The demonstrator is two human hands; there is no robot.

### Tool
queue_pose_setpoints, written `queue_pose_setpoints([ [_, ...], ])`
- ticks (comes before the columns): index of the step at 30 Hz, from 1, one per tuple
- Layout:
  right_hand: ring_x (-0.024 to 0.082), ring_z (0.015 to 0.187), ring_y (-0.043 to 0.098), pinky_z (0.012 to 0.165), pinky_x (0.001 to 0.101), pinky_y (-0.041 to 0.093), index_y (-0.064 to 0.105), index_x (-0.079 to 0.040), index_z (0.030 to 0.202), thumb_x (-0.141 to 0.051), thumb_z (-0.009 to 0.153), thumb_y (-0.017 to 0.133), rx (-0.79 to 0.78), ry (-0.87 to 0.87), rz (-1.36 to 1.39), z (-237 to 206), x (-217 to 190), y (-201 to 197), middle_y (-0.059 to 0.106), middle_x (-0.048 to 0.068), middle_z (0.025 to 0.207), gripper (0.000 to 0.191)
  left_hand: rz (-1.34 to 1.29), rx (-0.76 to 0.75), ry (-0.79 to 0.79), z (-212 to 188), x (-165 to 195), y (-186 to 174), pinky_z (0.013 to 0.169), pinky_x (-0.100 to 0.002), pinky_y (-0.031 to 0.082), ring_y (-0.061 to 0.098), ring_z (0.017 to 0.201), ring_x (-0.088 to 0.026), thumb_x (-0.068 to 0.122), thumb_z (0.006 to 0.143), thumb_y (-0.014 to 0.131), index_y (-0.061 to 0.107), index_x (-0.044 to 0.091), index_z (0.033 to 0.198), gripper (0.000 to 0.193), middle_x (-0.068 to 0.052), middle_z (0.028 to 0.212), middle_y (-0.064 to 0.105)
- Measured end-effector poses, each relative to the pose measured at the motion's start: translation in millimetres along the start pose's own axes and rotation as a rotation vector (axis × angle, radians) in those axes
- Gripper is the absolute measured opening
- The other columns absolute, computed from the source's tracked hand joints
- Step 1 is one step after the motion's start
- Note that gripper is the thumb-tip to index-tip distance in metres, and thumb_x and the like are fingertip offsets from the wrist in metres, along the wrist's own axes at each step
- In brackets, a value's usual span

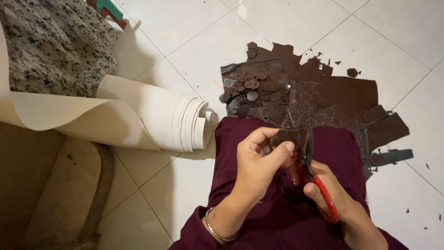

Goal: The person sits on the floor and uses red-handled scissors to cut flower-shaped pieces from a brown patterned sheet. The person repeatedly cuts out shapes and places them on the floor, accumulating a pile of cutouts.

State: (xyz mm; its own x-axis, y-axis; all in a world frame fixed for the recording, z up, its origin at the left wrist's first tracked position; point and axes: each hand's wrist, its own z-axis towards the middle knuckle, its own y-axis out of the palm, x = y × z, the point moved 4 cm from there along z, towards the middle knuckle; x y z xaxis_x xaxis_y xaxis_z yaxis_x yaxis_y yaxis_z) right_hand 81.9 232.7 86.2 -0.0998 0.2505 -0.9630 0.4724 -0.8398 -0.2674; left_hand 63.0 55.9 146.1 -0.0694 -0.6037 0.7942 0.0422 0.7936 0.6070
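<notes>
My left hand [259, 159] pinches a small brown flower-shaped piece [283, 137] between thumb and fingers, over my maroon-clad lap. My right hand [330, 196] grips red-handled scissors [311, 166]; their dark blades point up and meet the edge of the brown piece. On the tiled floor beyond my knees lies a brown sheet [342, 95] with flower outlines cut out of it. A clear bag [252, 88] with several cut brown flower shapes lies on its left part.
A thick roll of cream sheet material [180, 118] lies on the white tiled floor to the left, its loose end reaching the frame's edge. A speckled fabric [55, 44] sits at top left. Small brown scraps [354, 71] are scattered at right.
</notes>
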Motion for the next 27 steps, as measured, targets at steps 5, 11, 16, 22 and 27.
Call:
queue_pose_setpoints([
  [5, 0.014, 0.068, 0.051, 0.057, 0.0306, 0.044, 0.06, -0.003, 0.09, -0.094, 0.078, 0.04, 0.023, 0.021, -0.02, -1, 4, -1, 0.052, 0.002, 0.076, 0.095, 0.044, 0.004, 0.016, -1, 0, 1, 0.062, -0.019, 0.052, 0.063, 0.07, -0.005, 0.001, 0.093, 0.075, 0.069, -0.005, 0.108, 0.017, -0.004, 0.087, 0.071],
  [11, 0.014, 0.064, 0.051, 0.054, 0.0309, 0.042, 0.064, -0.002, 0.097, -0.097, 0.072, 0.039, 0.031, 0.046, 0.007, -2, -6, 0, 0.054, 0.001, 0.07, 0.102, 0.074, 0.041, -0.008, -2, -2, 1, 0.057, -0.02, 0.052, 0.065, 0.066, -0.006, -0.001, 0.091, 0.074, 0.069, -0.007, 0.107, 0.019, -0.006, 0.084, 0.072],
  [16, 0.014, 0.062, 0.049, 0.054, 0.0304, 0.041, 0.068, -0.002, 0.1, -0.098, 0.072, 0.036, 0.023, 0.059, 0.035, -1, -9, 3, 0.053, 0.002, 0.067, 0.105, -0.035, -0.008, 0.01, -5, 1, 3, 0.054, -0.021, 0.049, 0.062, 0.064, -0.007, -0.001, 0.095, 0.072, 0.069, -0.009, 0.109, 0.017, -0.007, 0.084, 0.071],
  [22, 0.012, 0.057, 0.052, 0.052, 0.029, 0.043, 0.064, -0.004, 0.087, -0.102, 0.069, 0.031, 0.066, 0.067, 0.043, -1, 1, 7, 0.055, 0.001, 0.062, 0.105, -0.008, 0.006, 0.029, -4, -1, 3, 0.063, -0.021, 0.053, 0.064, 0.071, -0.006, 0.0, 0.095, 0.073, 0.07, -0.008, 0.109, 0.017, -0.006, 0.087, 0.072],
  [27, 0.013, 0.052, 0.052, 0.048, 0.0292, 0.044, 0.062, -0.003, 0.08, -0.102, 0.067, 0.032, 0.1, 0.08, 0.082, -2, 4, 9, 0.054, 0.001, 0.056, 0.104, 0.024, 0.015, 0.034, -5, -1, 1, 0.073, -0.021, 0.057, 0.067, 0.079, -0.007, 0.001, 0.094, 0.074, 0.071, -0.006, 0.111, 0.019, -0.006, 0.092, 0.074],
])
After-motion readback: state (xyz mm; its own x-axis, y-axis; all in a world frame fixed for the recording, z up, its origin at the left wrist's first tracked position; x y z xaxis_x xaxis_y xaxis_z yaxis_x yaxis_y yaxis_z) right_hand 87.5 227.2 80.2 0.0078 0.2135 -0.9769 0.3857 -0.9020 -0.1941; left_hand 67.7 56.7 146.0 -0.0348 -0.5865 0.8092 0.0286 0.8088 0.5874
